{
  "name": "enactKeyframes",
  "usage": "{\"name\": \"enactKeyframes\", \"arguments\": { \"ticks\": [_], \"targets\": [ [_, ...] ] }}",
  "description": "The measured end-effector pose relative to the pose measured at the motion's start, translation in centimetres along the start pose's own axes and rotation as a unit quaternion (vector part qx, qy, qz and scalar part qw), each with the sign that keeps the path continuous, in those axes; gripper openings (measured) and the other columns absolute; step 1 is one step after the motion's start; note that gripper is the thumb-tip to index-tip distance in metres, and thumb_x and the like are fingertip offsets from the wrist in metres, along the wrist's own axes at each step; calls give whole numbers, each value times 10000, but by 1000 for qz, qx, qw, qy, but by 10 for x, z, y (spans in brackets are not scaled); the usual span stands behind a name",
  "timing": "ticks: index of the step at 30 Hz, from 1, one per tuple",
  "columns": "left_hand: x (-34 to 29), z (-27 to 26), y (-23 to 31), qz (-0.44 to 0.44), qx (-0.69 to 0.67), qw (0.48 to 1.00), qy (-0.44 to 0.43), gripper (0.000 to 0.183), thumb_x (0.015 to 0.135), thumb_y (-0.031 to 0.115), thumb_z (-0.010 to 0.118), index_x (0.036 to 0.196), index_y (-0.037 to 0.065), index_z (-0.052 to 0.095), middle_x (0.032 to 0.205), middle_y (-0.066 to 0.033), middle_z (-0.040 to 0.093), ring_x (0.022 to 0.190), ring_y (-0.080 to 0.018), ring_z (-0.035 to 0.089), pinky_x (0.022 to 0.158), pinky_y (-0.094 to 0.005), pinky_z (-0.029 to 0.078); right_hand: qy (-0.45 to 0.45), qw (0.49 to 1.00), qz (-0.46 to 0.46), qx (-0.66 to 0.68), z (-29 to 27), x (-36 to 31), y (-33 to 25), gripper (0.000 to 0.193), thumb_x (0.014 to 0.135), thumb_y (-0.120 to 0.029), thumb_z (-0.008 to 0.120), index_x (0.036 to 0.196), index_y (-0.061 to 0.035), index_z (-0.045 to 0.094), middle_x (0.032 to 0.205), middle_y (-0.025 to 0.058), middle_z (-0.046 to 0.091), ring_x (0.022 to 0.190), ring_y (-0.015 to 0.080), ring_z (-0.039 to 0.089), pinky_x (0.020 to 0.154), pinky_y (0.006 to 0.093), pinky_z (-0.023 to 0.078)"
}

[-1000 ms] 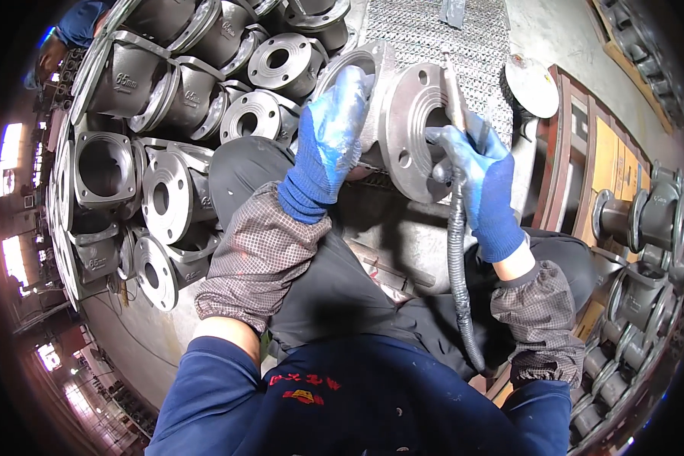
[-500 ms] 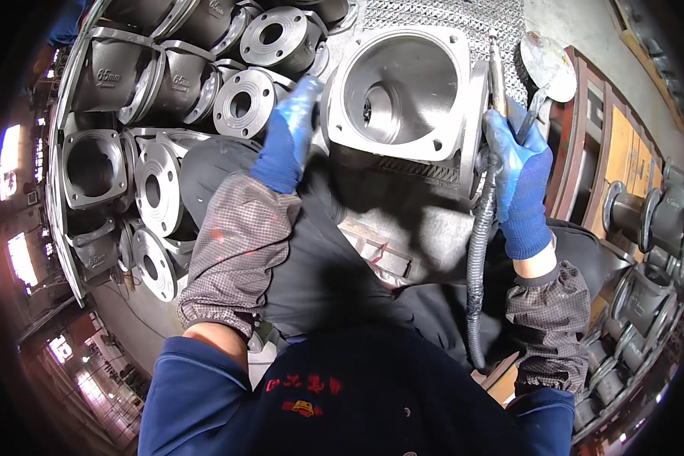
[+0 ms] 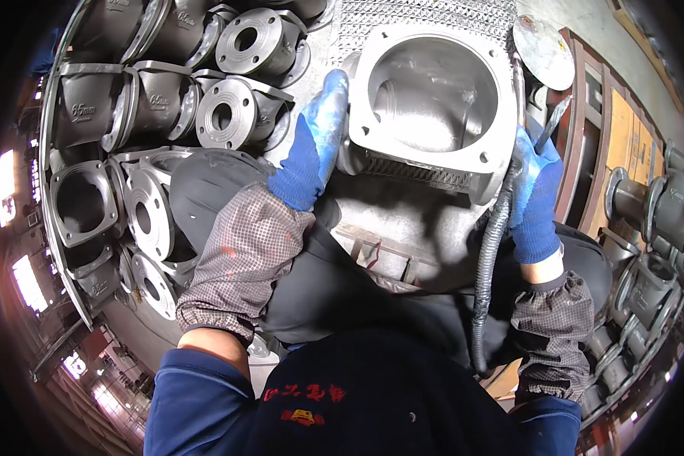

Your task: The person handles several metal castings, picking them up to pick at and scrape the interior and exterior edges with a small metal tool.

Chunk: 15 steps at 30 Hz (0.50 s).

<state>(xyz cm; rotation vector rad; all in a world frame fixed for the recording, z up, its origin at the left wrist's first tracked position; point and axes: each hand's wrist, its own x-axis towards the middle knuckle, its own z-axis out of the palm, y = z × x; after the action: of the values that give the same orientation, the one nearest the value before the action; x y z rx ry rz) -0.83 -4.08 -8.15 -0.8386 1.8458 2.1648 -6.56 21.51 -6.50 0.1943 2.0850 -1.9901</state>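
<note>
A grey cast valve body (image 3: 501, 156) stands in front of me, its wide round opening and square bolt-holed flange facing up. Against its left side rests my left hand (image 3: 319, 129) in a blue-coated glove, fingers stretched out and holding no tool. My right hand (image 3: 537, 175), gloved alike, is closed around a slim hand tool (image 3: 518, 87) beside the casting's right side. From this grip a ribbed hose (image 3: 488, 266) hangs down over my right leg. A thin grey metal strip (image 3: 553, 121) also sticks out of the right hand; the fingers hide its lower end.
A textured metal mat (image 3: 433, 14) lies beyond the casting. Several flanged castings (image 3: 228, 114) are stacked at left, more (image 3: 646, 285) at right. A pale round plate (image 3: 543, 52) stands behind the right hand, near a reddish-brown frame (image 3: 589, 129). My knees flank the work.
The casting has turned and shifted right and nearer, so its opening shows a different inner side. My left hand has moved right along with it. The right hand still grips the tool, slightly lower.
</note>
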Motion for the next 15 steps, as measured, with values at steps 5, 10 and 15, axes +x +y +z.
{"name": "enactKeyframes", "arguments": {
  "ticks": [5, 10, 15],
  "targets": [
    [-4, 26, -5, 70, 13, 997, -10, 477, 931, 353, 510, 1211, -33, 495, 832, -58, 602, 654, -130, 573, 566, -241, 461, 23, 996, 26, -84, -32, 8, 27, 354, 940, -154, 465, 1201, 80, 518, 1076, 116, 613, 926, 149, 597, 822, 256, 482],
    [-8, 40, -7, 46, -73, 996, -32, 346, 983, 298, 371, 1059, 10, 548, 961, -112, 621, 835, -147, 617, 745, -272, 510, 48, 993, 16, -106, -31, 0, 30, 338, 939, -135, 451, 1195, 72, 525, 1099, 131, 606, 957, 170, 596, 856, 269, 472],
    [-6, 36, 0, 104, -73, 992, 9, 367, 981, 290, 381, 1111, -10, 547, 952, -110, 630, 816, -159, 621, 753, -299, 508, 4, 993, 9, -121, -24, 8, 23, 301, 906, -83, 464, 1158, 47, 564, 1099, 144, 612, 954, 190, 607, 839, 275, 483]
  ]
}}
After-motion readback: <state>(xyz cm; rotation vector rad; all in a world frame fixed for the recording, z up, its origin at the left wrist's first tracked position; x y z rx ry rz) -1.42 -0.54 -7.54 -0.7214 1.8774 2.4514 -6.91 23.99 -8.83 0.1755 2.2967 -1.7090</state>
